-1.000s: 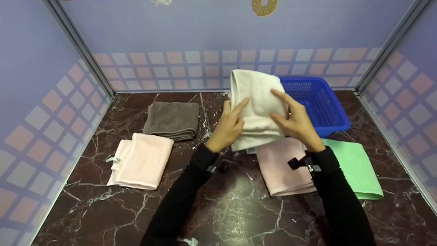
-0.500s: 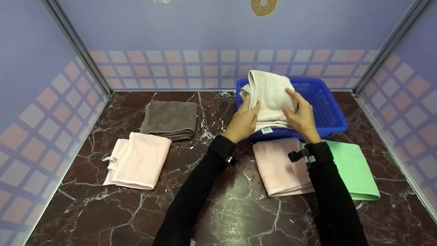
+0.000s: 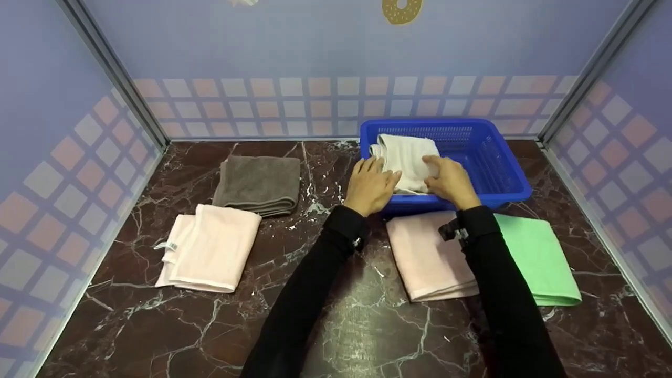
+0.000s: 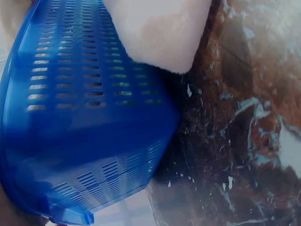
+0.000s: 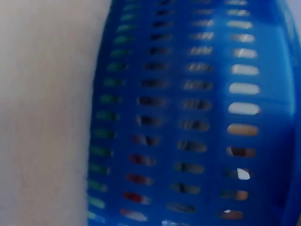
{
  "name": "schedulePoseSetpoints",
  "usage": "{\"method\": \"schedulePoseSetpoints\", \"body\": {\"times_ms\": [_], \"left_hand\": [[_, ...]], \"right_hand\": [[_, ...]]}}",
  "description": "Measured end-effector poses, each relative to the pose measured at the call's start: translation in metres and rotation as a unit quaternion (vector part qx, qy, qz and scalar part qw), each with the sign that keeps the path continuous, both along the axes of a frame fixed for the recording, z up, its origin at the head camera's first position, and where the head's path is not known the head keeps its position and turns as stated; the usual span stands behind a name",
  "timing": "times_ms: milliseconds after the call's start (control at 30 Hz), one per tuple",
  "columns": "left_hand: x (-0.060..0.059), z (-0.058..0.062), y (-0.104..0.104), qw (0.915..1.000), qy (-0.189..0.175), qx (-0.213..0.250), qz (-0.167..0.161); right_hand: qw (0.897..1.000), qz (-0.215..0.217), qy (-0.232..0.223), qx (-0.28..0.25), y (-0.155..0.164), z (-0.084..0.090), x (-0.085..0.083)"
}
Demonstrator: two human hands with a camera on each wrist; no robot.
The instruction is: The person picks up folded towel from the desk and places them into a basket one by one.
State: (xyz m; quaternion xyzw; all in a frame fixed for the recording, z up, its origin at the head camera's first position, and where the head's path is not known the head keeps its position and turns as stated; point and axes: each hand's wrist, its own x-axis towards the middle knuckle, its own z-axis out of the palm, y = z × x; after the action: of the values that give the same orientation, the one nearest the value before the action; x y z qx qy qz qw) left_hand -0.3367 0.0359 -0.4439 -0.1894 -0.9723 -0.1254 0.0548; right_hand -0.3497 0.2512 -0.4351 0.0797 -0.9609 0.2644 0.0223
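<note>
A folded white towel [image 3: 407, 157] lies inside the blue basket [image 3: 504, 173], toward its left end. My left hand [image 3: 370, 186] reaches over the front left rim, its fingers spread against the towel's left edge, thumb on the near part. With thumb and index finger my right hand [image 3: 450, 181] holds the towel's right side; its other fingers are hidden. In the left wrist view the slotted basket wall [image 4: 84, 89] fills the left half. The right wrist view looks closely at the same kind of basket wall [image 5: 183, 113].
In front of the basket lie a folded pink towel [image 3: 428, 257] and a green towel [image 3: 541, 262], partly behind the right sleeve. To the left, a folded brown-grey towel [image 3: 260, 181] touches a pale pink towel [image 3: 218, 247] with a tag. Panel walls enclose the marble-patterned table [image 3: 367, 336].
Both hands have carried the white towel rightward and down into the blue basket. The left hand's fingers have spread at its edge. The other towels stay in place.
</note>
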Motion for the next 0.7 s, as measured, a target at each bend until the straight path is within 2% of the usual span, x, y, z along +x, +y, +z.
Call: {"method": "schedulePoseSetpoints", "body": {"times_ms": [100,167,200,233,300,367,433,500,533,600,700], "left_hand": [[0.0,0.0,-0.002,1.0,0.005,0.004,-0.005],[0.002,0.0,-0.006,0.9997,0.005,0.018,-0.016],[0.003,0.0,-0.009,0.9992,0.007,0.032,-0.024],[0.004,0.001,-0.013,0.9985,0.008,0.045,-0.031],[0.008,0.003,-0.025,0.9964,0.017,0.071,-0.044],[0.014,0.006,-0.043,0.9938,0.034,0.093,-0.052],[0.022,0.008,-0.069,0.9924,0.053,0.1,-0.048],[0.032,0.007,-0.102,0.9924,0.067,0.097,-0.035],[0.037,0.006,-0.122,0.993,0.07,0.092,-0.025],[0.049,0.002,-0.166,0.9946,0.063,0.082,-0.004],[0.069,-0.003,-0.237,0.9973,0.009,0.063,0.037]], "right_hand": [[0.996,-0.001,-0.049,0.081,-0.004,0.003,-0.001],[0.993,-0.008,-0.048,0.107,-0.006,0.004,-0.001],[0.993,-0.014,-0.032,0.109,-0.007,0.003,0.0],[0.994,-0.022,-0.002,0.103,-0.008,0.001,0.001],[0.993,-0.033,0.086,0.07,-0.009,-0.004,0.003],[0.98,-0.027,0.192,0.04,-0.009,-0.01,0.007],[0.96,-0.003,0.279,0.024,-0.008,-0.017,0.013],[0.944,0.027,0.327,0.028,-0.006,-0.024,0.02],[0.94,0.039,0.338,0.037,-0.005,-0.027,0.023],[0.939,0.063,0.333,0.057,-0.002,-0.031,0.029],[0.945,0.091,0.3,0.094,0.0,-0.034,0.034]]}}
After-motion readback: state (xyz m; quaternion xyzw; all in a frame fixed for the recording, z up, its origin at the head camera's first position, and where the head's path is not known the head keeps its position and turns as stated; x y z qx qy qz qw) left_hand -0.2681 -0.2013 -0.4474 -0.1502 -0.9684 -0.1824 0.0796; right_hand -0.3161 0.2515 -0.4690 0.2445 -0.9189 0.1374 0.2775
